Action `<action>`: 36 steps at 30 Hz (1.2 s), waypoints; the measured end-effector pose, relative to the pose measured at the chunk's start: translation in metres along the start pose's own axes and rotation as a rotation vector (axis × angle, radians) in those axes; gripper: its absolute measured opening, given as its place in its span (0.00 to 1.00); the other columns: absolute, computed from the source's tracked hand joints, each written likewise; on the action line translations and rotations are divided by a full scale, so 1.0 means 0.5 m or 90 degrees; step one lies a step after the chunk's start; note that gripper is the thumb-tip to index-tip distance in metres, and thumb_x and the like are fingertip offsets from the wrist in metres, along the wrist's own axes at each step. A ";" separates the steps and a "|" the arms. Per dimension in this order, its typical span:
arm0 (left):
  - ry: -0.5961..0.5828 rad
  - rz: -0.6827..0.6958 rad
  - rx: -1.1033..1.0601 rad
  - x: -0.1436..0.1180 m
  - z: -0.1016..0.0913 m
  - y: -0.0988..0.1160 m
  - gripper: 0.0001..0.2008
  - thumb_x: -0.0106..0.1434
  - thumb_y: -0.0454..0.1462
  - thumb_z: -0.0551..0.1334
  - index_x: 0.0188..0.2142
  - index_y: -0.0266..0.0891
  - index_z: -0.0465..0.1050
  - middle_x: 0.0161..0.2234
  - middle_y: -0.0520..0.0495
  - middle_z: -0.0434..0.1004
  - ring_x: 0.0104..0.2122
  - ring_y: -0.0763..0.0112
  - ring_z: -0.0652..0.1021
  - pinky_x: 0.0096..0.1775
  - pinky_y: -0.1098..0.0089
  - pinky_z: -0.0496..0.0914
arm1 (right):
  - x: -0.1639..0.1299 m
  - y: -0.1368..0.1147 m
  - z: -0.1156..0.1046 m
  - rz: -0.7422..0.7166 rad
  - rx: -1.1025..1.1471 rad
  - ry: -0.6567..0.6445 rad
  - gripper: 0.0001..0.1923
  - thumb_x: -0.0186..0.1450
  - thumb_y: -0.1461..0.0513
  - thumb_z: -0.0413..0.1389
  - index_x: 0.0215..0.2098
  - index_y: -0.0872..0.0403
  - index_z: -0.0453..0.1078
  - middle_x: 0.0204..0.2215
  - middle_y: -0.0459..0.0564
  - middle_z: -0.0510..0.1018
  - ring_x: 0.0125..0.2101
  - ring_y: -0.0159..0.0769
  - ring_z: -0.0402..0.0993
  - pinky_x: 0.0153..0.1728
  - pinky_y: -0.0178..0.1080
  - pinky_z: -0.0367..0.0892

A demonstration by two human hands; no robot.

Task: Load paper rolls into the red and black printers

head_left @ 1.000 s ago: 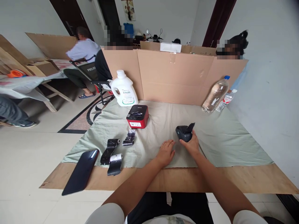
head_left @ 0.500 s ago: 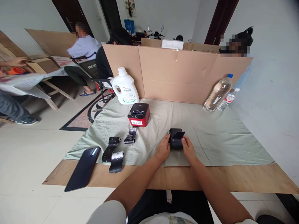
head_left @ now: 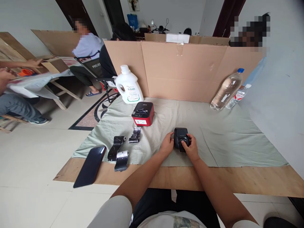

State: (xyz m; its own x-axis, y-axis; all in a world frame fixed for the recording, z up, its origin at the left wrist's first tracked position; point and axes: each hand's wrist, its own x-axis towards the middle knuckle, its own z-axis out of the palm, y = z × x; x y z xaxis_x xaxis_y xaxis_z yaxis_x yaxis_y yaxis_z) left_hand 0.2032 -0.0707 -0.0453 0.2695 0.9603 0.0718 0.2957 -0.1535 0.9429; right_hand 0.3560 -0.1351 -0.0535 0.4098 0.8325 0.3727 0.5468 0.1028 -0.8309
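Note:
A small black portable printer (head_left: 181, 132) rests on the cloth in front of me, between my hands. My left hand (head_left: 167, 143) is curled against its left side, steadying it. My right hand (head_left: 191, 147) grips the right side, its thumb pressing on the front part of the top. A dark piece, a flap or a strip of paper, shows under that thumb; I cannot tell which. Left of the printer lie several rolls of black paper (head_left: 116, 147), partly unrolled. Behind them stands a red and black receipt printer (head_left: 143, 114) with dark paper at its slot.
A dark tablet (head_left: 89, 167) overhangs the table's front left edge. A white jug (head_left: 129, 85) and two plastic bottles (head_left: 227, 90) stand before the cardboard screen (head_left: 180, 72). Other people sit beyond it and at a table to the left.
The dark piece that stood raised over the black printer is now down at its front. My right thumb has moved onto it. The view has shifted slightly.

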 end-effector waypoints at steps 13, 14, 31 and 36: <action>-0.200 -0.310 -0.248 0.081 -0.037 0.067 0.33 0.56 0.25 0.56 0.62 0.41 0.61 0.49 0.44 0.76 0.16 0.86 0.66 0.16 0.81 0.56 | -0.005 0.032 0.025 -0.048 -0.155 -0.027 0.38 0.64 0.51 0.47 0.66 0.61 0.47 0.56 0.66 0.67 0.55 0.51 0.64 0.55 0.57 0.62; -0.201 -0.314 -0.258 0.084 -0.039 0.066 0.33 0.55 0.24 0.57 0.61 0.42 0.62 0.53 0.43 0.73 0.16 0.88 0.65 0.15 0.80 0.55 | -0.005 0.032 0.025 -0.046 -0.155 -0.027 0.38 0.64 0.51 0.47 0.66 0.61 0.47 0.55 0.65 0.67 0.54 0.51 0.64 0.54 0.57 0.62; -0.125 -0.299 -0.196 0.082 -0.027 0.075 0.33 0.49 0.25 0.57 0.56 0.42 0.67 0.61 0.42 0.65 0.16 0.88 0.66 0.16 0.80 0.56 | -0.007 0.029 0.030 -0.046 -0.143 -0.005 0.36 0.63 0.51 0.48 0.65 0.60 0.49 0.57 0.66 0.66 0.55 0.52 0.64 0.54 0.58 0.62; -0.108 -0.278 -0.208 0.072 -0.024 0.062 0.26 0.53 0.26 0.58 0.52 0.39 0.69 0.57 0.43 0.70 0.17 0.88 0.67 0.19 0.80 0.60 | -0.006 0.026 0.022 -0.049 -0.122 0.006 0.34 0.63 0.51 0.49 0.62 0.59 0.54 0.56 0.64 0.67 0.55 0.51 0.64 0.55 0.58 0.61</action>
State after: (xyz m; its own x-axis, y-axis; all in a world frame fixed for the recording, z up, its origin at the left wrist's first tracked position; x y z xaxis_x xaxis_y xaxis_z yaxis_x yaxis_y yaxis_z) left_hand 0.2108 -0.0382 -0.0094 0.3374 0.8636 -0.3747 0.1209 0.3550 0.9270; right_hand 0.3538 -0.1302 -0.0699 0.3686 0.8208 0.4364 0.7053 0.0588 -0.7065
